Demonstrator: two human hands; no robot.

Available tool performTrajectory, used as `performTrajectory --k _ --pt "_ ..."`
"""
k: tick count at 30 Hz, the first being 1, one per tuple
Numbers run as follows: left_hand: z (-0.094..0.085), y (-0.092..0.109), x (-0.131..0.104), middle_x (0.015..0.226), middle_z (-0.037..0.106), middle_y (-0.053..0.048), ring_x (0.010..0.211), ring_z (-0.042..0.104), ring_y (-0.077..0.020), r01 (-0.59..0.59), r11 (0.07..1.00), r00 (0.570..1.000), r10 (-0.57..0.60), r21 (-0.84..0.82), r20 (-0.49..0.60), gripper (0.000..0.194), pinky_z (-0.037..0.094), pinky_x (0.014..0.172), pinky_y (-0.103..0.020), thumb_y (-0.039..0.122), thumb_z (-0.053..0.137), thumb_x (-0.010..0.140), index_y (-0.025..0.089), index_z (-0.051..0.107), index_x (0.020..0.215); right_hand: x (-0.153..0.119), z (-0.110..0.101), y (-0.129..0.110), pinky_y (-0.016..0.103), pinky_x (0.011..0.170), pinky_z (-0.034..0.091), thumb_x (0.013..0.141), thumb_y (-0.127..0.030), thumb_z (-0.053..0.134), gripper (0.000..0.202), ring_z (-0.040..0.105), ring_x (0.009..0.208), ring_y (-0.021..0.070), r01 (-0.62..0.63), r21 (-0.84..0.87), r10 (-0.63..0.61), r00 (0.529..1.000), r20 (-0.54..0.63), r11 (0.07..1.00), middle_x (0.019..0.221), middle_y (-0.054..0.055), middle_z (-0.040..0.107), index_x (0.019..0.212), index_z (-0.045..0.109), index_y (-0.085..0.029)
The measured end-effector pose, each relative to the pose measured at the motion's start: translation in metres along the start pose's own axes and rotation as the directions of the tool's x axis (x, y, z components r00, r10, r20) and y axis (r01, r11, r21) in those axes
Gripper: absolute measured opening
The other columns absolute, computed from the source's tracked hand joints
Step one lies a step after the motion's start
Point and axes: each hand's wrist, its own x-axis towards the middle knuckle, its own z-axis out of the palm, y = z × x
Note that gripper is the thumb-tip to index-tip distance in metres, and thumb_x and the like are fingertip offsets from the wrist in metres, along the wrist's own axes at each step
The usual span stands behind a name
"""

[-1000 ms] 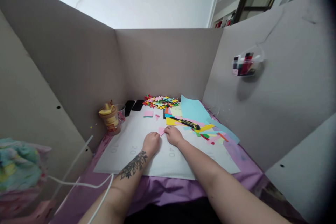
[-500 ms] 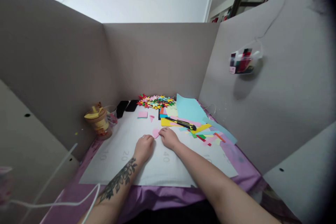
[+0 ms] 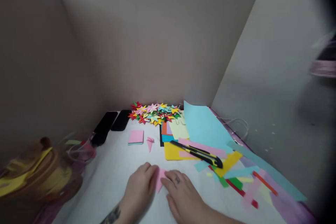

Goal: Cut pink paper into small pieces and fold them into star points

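A small folded piece of pink paper lies between my two hands on the white sheet. My left hand has its fingers closed at the paper's left edge. From the right, my right hand presses thumb and fingers on the paper's other edge. Beyond them lie a small folded pink paper piece and a stack of square paper with pink on top. A black and yellow utility knife rests on coloured paper to the right.
Folded paper stars are heaped at the back. Two black phones lie left of them. A large light-blue sheet and loose paper strips cover the right side. A blurred brown and yellow container stands at left. Grey panels enclose the table.
The view has moved closer and lower over the table. Both hands stay at the pink paper, which now stands more upright as a narrow pointed shape between them.
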Motion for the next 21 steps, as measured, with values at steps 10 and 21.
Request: performTrajectory --k 10,21 --pt "0.0 -0.002 -0.014 0.105 0.066 -0.009 0.099 0.058 -0.0205 -0.055 0.98 0.994 0.036 -0.191 -0.099 0.028 0.047 0.09 -0.035 0.02 0.046 0.088 0.017 0.062 0.11 0.001 -0.019 -0.022 0.048 0.104 0.033 0.087 -0.023 0.048 0.046 0.039 0.126 0.0316 -0.063 0.0 0.063 0.992 0.109 0.998 0.137 0.012 0.049 0.133 0.049 -0.021" --pt "0.0 -0.006 -0.03 0.118 0.064 -0.01 0.106 0.056 -0.0234 -0.08 0.992 0.997 0.079 -0.099 -0.016 0.038 0.047 0.093 -0.04 0.022 0.047 0.088 0.02 0.053 0.125 -0.008 -0.015 -0.019 0.05 0.107 0.029 0.087 -0.029 0.05 0.05 0.034 0.13 0.031 -0.085 0.068 0.075 0.988 0.137 0.994 0.141 0.01 0.045 0.136 0.046 -0.024"
